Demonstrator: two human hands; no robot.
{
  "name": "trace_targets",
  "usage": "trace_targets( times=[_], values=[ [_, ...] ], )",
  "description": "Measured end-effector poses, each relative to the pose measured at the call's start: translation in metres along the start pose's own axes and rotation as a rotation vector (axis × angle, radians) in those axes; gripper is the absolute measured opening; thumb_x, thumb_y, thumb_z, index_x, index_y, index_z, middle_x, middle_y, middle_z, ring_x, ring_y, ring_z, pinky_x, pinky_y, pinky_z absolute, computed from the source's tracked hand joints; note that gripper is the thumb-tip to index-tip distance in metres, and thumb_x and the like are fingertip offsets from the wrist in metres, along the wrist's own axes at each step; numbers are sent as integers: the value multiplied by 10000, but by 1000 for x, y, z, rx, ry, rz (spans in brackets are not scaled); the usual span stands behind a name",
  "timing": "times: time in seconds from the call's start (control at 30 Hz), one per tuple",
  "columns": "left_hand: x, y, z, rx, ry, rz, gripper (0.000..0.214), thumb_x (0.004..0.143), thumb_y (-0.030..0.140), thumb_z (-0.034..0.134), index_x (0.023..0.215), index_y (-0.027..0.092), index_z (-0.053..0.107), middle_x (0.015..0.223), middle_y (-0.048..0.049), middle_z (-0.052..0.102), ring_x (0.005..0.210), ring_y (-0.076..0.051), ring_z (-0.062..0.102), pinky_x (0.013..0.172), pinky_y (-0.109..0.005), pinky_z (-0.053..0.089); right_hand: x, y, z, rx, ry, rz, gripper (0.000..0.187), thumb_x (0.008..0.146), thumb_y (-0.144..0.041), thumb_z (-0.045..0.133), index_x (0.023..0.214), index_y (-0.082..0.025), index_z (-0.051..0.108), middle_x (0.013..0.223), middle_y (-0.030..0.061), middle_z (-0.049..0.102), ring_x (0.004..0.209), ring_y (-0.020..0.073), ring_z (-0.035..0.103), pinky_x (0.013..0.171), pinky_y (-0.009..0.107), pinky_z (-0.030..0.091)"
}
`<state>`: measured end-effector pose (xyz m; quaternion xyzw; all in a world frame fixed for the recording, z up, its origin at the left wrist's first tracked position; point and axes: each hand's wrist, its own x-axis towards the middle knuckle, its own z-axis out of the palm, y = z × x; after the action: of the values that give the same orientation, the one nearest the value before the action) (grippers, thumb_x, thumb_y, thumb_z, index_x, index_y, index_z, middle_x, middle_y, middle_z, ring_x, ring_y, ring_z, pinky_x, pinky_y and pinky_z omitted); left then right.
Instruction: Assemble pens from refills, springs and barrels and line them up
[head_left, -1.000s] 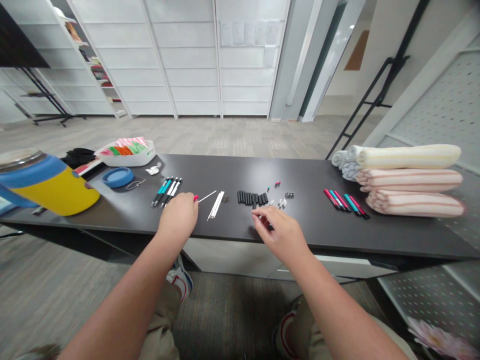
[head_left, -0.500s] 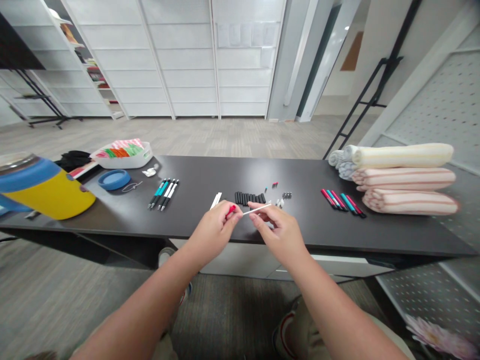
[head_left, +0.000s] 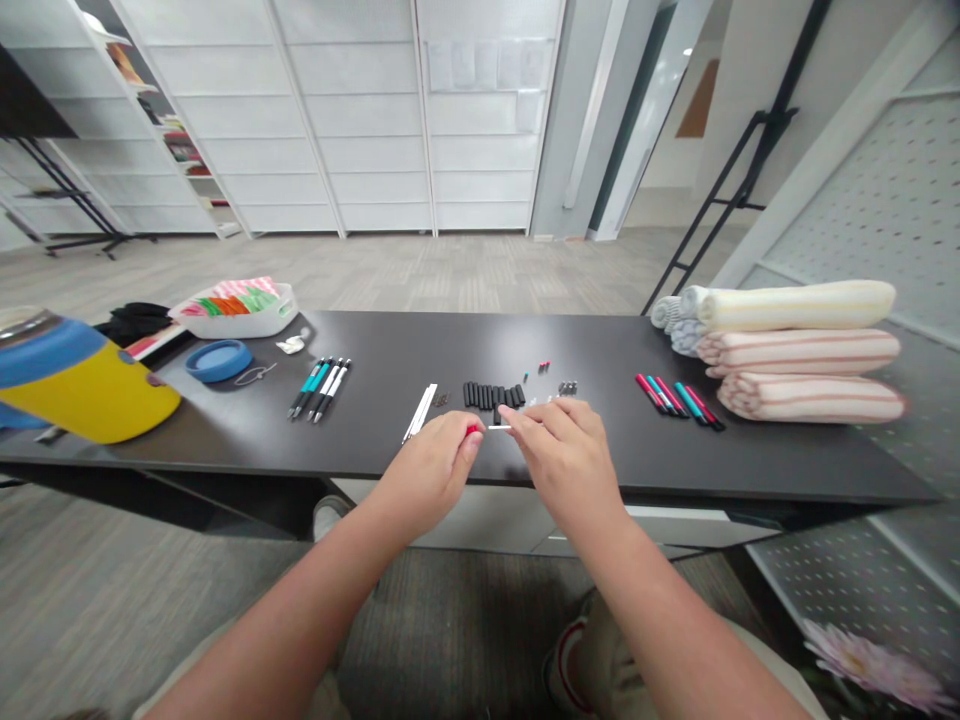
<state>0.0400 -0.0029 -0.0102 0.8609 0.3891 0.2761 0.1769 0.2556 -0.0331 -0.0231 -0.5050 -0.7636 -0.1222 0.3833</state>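
Both hands (head_left: pixel 431 463) (head_left: pixel 570 460) have drawn together, white rod (head_left: pixel 499 428) between.

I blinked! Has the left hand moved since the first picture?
Yes, the left hand has moved right, away from the four pens and toward the black tubes.

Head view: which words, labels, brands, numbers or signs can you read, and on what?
No text can be read.
Sheets on the white cabinet: too blurred.
Pens and red barrel in the left hand: too small to tell.
Yellow-and-blue container: no legible lettering.
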Motion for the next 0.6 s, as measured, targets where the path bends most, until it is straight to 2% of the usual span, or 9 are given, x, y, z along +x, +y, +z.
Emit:
trace_targets(
  times=[0.23,0.47,0.6],
  values=[
    [0,0,7,239,-55,49,347,1127,333,285,1174,187,595,1067,-96,697,993,-258,642,874,-397,491,-4,-1,4,-162,-144,-66,364,986,-167,676,1318,-312,720,1110,76,755,1141,325,531,995,494,390],
    [-1,-4,3,335,-49,55,369,1132,333,272,1119,192,613,994,-82,693,938,-245,643,832,-379,486,-5,-1,6,-181,-167,-83,359,964,-155,699,1296,-290,727,1099,80,751,1132,325,530,1003,492,389],
    [-2,-2,3,414,-71,58,351,1125,335,304,1080,203,626,924,-68,670,856,-236,624,756,-362,476,-4,-2,7,-173,-166,-89,364,966,-165,701,1296,-315,724,1081,84,748,1111,317,537,990,493,402]
  ],
)
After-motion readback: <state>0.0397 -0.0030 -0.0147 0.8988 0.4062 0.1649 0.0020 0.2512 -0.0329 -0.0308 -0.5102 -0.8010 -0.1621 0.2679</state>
